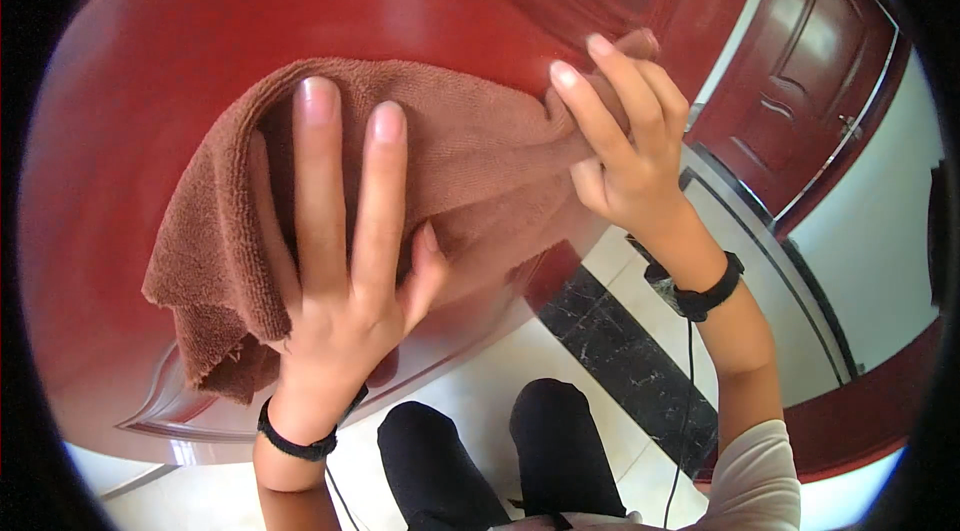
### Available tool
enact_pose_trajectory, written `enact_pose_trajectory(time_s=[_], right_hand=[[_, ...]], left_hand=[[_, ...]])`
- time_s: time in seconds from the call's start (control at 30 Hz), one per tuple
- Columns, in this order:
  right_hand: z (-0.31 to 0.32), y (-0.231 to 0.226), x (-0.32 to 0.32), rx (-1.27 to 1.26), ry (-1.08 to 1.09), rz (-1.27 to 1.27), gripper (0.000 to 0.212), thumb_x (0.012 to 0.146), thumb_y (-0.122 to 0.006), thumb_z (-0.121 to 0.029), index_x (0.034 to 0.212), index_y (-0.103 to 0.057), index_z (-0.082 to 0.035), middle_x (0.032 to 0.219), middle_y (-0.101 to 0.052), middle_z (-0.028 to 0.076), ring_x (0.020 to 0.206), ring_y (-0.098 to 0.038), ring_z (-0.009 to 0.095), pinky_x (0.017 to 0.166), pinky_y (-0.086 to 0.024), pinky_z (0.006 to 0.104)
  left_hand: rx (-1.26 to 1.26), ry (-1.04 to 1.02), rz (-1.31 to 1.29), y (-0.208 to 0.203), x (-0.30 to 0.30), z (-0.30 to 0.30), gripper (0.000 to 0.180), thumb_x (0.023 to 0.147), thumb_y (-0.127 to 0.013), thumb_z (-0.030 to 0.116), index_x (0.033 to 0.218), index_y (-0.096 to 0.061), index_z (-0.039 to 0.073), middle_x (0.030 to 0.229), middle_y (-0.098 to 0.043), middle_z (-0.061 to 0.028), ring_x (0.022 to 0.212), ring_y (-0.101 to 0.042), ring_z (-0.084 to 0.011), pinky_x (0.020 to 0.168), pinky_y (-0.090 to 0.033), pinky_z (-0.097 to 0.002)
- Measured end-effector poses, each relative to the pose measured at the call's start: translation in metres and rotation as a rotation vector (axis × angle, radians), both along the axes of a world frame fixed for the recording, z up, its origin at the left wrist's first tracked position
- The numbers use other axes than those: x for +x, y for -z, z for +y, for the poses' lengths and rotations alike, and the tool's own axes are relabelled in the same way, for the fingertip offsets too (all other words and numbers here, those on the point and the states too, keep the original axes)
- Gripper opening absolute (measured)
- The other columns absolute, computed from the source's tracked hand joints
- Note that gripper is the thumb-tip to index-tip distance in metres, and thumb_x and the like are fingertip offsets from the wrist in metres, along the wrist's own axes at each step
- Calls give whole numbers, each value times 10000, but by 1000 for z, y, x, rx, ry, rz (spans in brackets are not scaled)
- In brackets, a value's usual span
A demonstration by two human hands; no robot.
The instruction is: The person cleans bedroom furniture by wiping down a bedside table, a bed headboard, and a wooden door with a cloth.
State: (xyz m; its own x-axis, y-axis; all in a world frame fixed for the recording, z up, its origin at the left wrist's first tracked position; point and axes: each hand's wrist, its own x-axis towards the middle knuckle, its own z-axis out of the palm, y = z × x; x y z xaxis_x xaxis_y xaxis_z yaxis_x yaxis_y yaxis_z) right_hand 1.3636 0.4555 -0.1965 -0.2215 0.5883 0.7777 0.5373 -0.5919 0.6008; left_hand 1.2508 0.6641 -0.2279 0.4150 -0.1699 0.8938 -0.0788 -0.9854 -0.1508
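A brown terry towel (480,121) lies against the glossy dark-red door (430,6), spread between my two hands. My left hand (340,281) presses on the towel's left part. Its two longest visible fingers stretch straight over the cloth, its thumb stands apart, and a fold of towel partly covers its outer fingers. At the towel's right end is my right hand (635,146), with its fingers bent round the gathered cloth. The towel's lower left corner hangs loose beside my left wrist.
Black bands with cables circle both wrists, including the right wristband (705,291). Below are my dark-trousered legs (430,461), pale floor tiles (610,401) and a black marbled strip (620,331). Another red door (800,71) with a handle stands at the far right beside a white wall (870,221).
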Motion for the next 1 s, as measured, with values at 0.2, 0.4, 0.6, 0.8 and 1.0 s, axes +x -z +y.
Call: enact_pose_trajectory(time_s=[0.2,0.4,0.6,0.8,1.0], right_hand=[[14,-15,-19,19,66,64,564,565,-531,44,1098,-596,-128,1197,-513,53,952,-464,248,806,-414,315],[-2,-3,-6,27,83,-10,518,589,-521,56,1081,-601,-85,1206,-522,62,995,-475,258,840,-429,314],[5,-4,0,24,-8,-28,443,626,-565,36,1055,-607,-64,1161,-554,94,1006,-497,268,865,-417,312],[8,-5,3,69,-61,-30,413,654,-549,9,1040,-623,-116,1149,-570,45,1016,-496,230,881,-431,283],[8,-5,9,52,-149,-17,474,594,-530,-17,1054,-628,-74,1170,-556,101,1090,-427,246,935,-360,313]], left_hand=[[-88,62,42,0,-2,-1,628,721,-553,257,1309,-405,93,1379,-313,-186,1244,-291,-427,1035,-201,-500],[-52,78,66,2,2,-6,625,732,-536,273,1309,-398,75,1372,-311,-206,1220,-289,-471,1021,-202,-526],[-35,-42,15,6,-2,-2,612,754,-515,297,1298,-398,44,1366,-295,-244,1229,-273,-480,1020,-186,-540],[-26,-69,-26,10,3,-9,646,763,-501,335,1311,-363,21,1364,-275,-271,1234,-256,-493,1016,-185,-555],[15,-190,-73,17,9,-14,697,774,-463,375,1339,-292,4,1383,-198,-296,1258,-201,-497,1015,-164,-572]])
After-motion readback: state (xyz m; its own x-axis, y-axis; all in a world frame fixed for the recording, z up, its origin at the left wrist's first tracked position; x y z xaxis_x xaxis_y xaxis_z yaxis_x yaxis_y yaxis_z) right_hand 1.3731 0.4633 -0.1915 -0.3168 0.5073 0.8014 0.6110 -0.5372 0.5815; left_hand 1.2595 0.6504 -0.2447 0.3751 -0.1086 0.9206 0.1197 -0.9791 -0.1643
